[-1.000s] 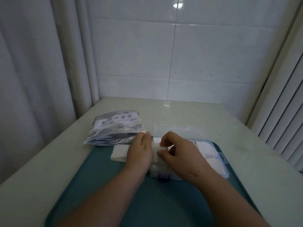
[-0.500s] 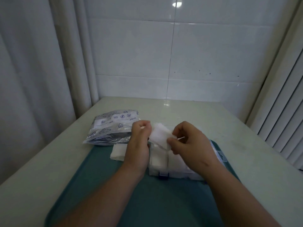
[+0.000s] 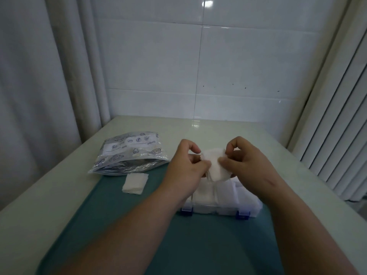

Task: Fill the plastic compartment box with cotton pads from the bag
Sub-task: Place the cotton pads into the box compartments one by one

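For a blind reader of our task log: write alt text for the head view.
The left hand and right hand pinch white cotton pads between them over a clear plastic compartment box that holds pads, on a teal tray. To the left lie a printed bag and a loose stack of pads.

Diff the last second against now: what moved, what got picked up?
The left grip and right grip rose from the compartment box, lifting a cotton pad; both now pinch it above the box. The left grip's rise fully uncovered the pad stack on the tray. Unmoved: bag, box, stack, tray.
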